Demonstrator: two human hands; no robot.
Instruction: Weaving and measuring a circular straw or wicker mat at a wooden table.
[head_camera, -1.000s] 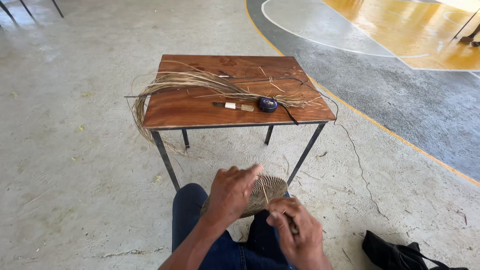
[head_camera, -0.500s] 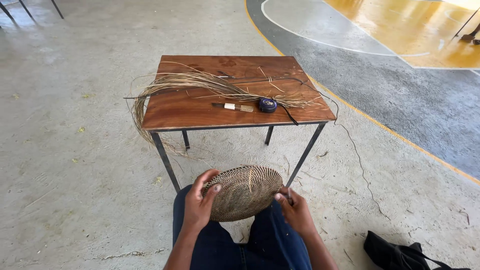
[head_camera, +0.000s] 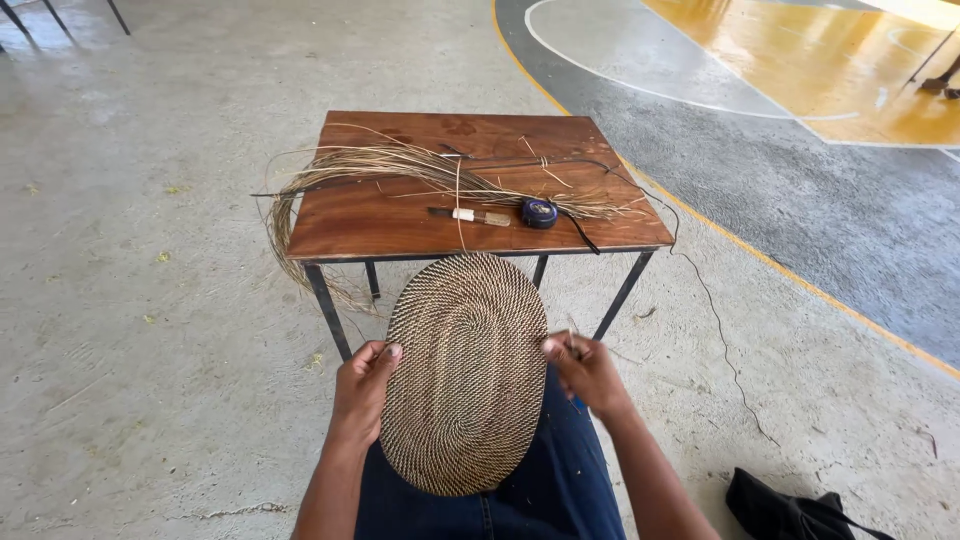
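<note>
On the far left, a loose bundle of straw-coloured fibre strands (head_camera: 330, 200) hangs off the left edge of the wooden counter (head_camera: 400, 225) and curls down toward the concrete floor (head_camera: 150, 350). Nearer, the left hand (head_camera: 365, 390) grips the left rim of an oval woven mat (head_camera: 465, 372), thumb on the front face and fingers folded behind, closed on the edge. The mat stands upright over the person's lap, its long axis roughly vertical, its top edge just in front of the counter's near side.

The weave looks tight and even from the centre out to the rim, with no gaps showing on this face, so the body of the mat appears finished or close to it. Whether the outer edge is bound off all round I cannot tell.

The right hand (head_camera: 585, 370) pinches the mat's right rim, fingers closed on it. On the counter beyond lie a small tool with a pale handle (head_camera: 470, 214) and, just to its right, a round dark blue tape measure (head_camera: 539, 211). A thin dark cord (head_camera: 700, 290) trails off the right edge to the floor. A black bag (head_camera: 790, 510) sits at near right.
</note>
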